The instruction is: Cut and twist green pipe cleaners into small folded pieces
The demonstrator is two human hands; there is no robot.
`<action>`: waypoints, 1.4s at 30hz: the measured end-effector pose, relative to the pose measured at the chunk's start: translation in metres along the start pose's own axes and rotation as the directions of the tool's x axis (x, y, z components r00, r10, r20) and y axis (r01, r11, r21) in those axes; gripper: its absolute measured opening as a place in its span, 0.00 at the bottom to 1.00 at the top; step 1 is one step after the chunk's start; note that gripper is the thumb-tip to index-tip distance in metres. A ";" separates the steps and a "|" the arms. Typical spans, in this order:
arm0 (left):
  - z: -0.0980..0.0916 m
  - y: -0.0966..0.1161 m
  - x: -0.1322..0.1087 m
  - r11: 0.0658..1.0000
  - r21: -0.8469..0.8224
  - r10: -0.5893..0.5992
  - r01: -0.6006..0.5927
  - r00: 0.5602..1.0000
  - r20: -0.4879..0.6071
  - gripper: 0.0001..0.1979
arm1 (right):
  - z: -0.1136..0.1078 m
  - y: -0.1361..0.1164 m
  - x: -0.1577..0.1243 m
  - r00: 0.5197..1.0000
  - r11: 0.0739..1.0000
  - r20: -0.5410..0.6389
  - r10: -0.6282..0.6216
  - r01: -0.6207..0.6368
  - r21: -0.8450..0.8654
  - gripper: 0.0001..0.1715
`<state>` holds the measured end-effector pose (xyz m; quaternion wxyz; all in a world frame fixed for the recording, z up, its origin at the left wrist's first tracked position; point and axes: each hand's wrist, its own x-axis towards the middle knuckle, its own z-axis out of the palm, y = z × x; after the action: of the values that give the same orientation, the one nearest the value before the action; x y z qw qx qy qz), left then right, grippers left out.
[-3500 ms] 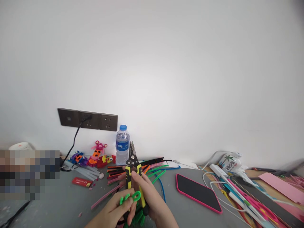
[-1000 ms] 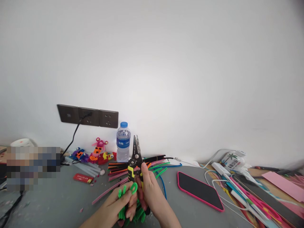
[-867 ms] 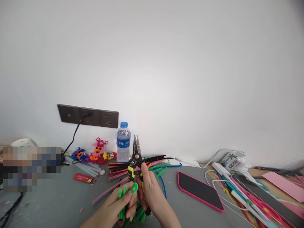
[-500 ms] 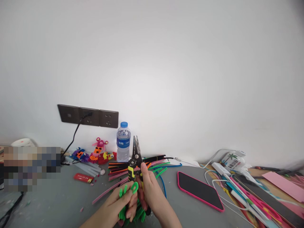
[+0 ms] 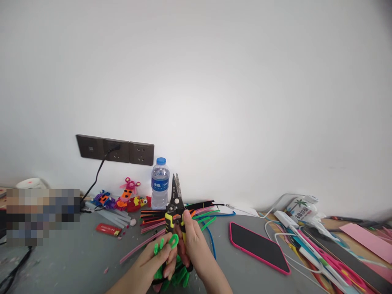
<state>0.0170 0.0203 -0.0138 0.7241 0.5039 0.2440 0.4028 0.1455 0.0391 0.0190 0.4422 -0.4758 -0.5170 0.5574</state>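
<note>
Gray tabletop (image 5: 78,261); hands (image 5: 196,243) with pliers (image 5: 177,201), green loop (image 5: 176,238)

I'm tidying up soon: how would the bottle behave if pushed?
The bottle might tip if pushed near its blue cap, being upright and narrow. Being round, it could roll once down. Clear and plastic-looking, it may give when squeezed.

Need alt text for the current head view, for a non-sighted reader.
A person's right hand grips black-and-yellow pliers, tips up, while the left hand holds a looped green pipe cleaner. Beyond them on the gray table are a water bottle and colored pipe cleaners; a pink-cased phone lies to the right.
</note>
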 end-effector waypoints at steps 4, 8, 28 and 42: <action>-0.001 -0.002 -0.003 0.997 -0.011 0.074 -0.075 0.995 -0.072 0.21 | 0.001 -0.004 -0.005 0.990 0.982 -0.012 -0.141 0.142 0.122 0.29; -0.004 -0.005 -0.006 0.992 -0.024 0.112 -0.121 0.969 -0.222 0.19 | -0.003 -0.008 -0.007 0.911 0.913 -0.068 -0.407 0.407 -0.002 0.18; -0.005 -0.005 -0.012 0.965 0.262 0.098 -0.011 0.943 -0.319 0.19 | -0.009 -0.009 -0.003 0.681 0.606 -0.071 -0.729 0.593 -0.531 0.12; 0.004 -0.005 -0.008 0.993 0.047 0.113 -0.104 0.963 -0.246 0.19 | 0.001 -0.002 -0.005 0.662 0.582 -0.131 -0.738 0.526 -0.621 0.11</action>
<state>0.0173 0.0108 -0.0169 0.6561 0.4744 0.3114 0.4976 0.1457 0.0345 0.0214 0.5539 -0.4544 -0.6920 0.0888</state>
